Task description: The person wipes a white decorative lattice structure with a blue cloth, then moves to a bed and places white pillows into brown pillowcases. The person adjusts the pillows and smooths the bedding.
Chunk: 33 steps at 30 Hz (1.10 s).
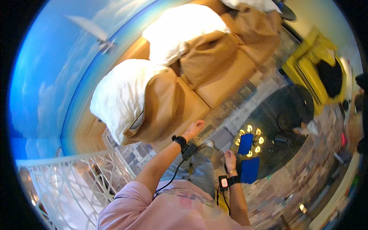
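My left hand (197, 127) hovers in front of the tan sofa (224, 84), near its seat edge. Its fingers are loosely curled in, and nothing shows in them. To its right, my right hand (230, 158) is raised beside the dark oval table (285, 111). Those fingers are curled too; the small, soft picture hides what they hold, if anything. A black strapped device (184, 147) with a cable sits on my left wrist. Another wrist device (229, 182), with a lit face, is on my right. Two blue rectangles (250, 170) show on the tabletop beside my right hand.
Tan cushions (207, 57) and white pillows (119, 96) are piled along the sofa. A yellow armchair (306, 73) with a black cloth stands at the far right. A ring of lights (259, 140) glows on the glossy tabletop. At left is a white lattice railing (76, 180).
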Each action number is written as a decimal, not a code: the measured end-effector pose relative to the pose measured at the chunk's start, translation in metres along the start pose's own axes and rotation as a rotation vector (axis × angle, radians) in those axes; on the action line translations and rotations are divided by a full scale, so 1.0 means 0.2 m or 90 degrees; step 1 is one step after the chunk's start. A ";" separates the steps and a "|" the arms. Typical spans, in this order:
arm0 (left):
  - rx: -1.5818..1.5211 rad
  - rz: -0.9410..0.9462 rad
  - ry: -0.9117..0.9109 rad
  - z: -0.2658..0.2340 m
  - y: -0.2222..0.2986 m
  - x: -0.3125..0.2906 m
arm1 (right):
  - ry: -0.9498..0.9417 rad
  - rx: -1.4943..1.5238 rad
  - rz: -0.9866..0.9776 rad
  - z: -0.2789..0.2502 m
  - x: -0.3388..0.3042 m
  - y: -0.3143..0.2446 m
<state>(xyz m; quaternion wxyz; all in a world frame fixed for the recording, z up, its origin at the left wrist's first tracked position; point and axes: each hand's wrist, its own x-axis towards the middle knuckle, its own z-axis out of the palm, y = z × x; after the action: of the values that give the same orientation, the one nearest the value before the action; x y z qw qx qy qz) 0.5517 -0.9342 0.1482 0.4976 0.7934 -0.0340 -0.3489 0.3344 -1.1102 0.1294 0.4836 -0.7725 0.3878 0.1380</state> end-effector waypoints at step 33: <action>-0.148 -0.354 0.635 -1.65 -0.86 -0.91 | -0.462 -0.373 -0.289 1.51 0.40 -1.78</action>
<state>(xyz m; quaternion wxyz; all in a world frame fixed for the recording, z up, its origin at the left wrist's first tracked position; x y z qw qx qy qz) 0.5574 -0.5212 0.1887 0.4268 0.7810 0.4529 -0.0521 0.6971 -0.8076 0.1605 0.3679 -0.8426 -0.0375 0.3914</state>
